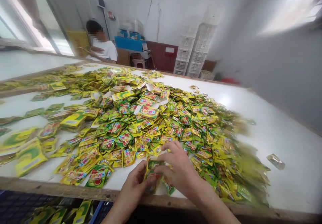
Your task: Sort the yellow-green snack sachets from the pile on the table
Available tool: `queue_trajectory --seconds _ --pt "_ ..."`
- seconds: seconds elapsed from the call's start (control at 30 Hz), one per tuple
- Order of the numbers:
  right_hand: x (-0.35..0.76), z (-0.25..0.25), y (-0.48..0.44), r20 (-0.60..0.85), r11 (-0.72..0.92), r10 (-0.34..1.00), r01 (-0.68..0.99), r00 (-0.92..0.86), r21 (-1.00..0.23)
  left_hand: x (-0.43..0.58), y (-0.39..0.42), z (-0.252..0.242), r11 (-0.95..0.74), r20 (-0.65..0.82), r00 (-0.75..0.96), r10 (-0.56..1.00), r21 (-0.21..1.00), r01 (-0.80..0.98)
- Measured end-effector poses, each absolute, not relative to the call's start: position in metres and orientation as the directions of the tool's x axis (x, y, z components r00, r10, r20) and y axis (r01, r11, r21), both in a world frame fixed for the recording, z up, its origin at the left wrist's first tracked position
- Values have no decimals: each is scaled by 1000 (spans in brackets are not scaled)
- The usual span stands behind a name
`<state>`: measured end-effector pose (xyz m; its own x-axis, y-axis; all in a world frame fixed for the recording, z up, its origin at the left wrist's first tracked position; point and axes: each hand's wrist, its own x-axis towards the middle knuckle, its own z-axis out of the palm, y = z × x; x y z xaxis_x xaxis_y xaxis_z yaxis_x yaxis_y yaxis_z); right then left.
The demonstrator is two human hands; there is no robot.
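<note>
In the head view, at the near edge of the pile (148, 130), the left hand (136, 182) pinches a packet (152, 174) between thumb and fingers under the right hand's (179, 167) loosely spread fingers, where a light, flat, edge-aligned grip probably works best.

Bare left hand (137, 178) at near middle, fingers curled, thumb pointing right, pinch grip. Bare right hand (179, 165) just right and slightly farther, back up, fingers parted, bent leftward. Bare left forearm (116, 209) angles in from near side; bare right forearm (213, 202) from near right.
</note>
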<state>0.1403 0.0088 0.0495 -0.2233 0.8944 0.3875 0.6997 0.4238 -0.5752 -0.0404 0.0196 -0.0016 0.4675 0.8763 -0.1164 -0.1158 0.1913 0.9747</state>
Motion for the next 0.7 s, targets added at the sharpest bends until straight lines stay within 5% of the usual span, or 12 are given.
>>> queue_trajectory --seconds 0.13,0.23,0.33,0.43,0.5,0.7 --pt "132 38 -1 353 467 883 649 -310 -601 -48 19 -6 178 -128 393 911 979 -95" --pt "129 25 -6 356 377 924 493 -141 -784 -51 18 -7 234 -187 367 911 968 -89" --pt "125 8 -9 77 69 992 76 97 -995 -51 17 -1 310 -255 317 914 941 -138" --pt "117 -3 -9 -241 -237 970 -305 -25 -922 -53 17 7 354 -293 371 881 929 -107" --pt "111 -3 -8 -251 -245 968 -297 -18 -923 -59 20 10 330 -305 408 860 944 9" --pt "102 9 0 156 154 977 22 147 -988 -75 32 -6 128 -149 147 978 981 143"
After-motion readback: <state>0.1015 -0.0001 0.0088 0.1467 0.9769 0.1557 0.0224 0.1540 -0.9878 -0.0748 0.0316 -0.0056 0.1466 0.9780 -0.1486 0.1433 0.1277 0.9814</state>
